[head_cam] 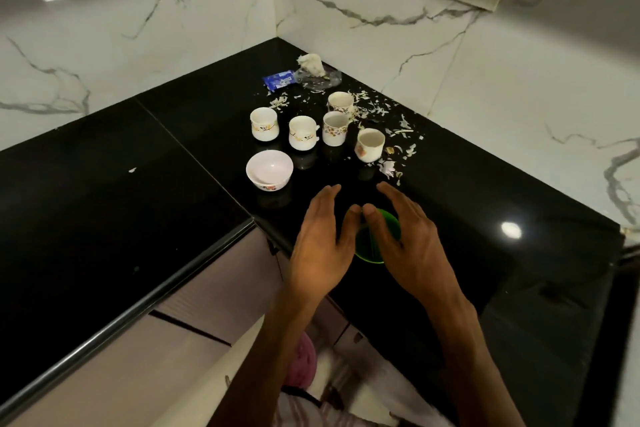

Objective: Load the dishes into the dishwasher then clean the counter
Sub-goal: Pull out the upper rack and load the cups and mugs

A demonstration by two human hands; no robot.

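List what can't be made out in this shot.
Head view:
- green cup: mostly hidden between the left hand and right hand; contact unclear.
- Cups' contents: too dark.
- blue wrapper: print too small.
- Dishwasher: not visible.

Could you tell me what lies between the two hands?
In the head view, a green cup sits between the left hand and right hand.

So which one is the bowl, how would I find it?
Start at the corner of the black counter where the two marble walls meet, then come towards the cluster of five small white cups. The bowl sits at the cluster's near left, in front of the leftmost cup. It is the only wide, shallow, handleless dish, pale pink inside.
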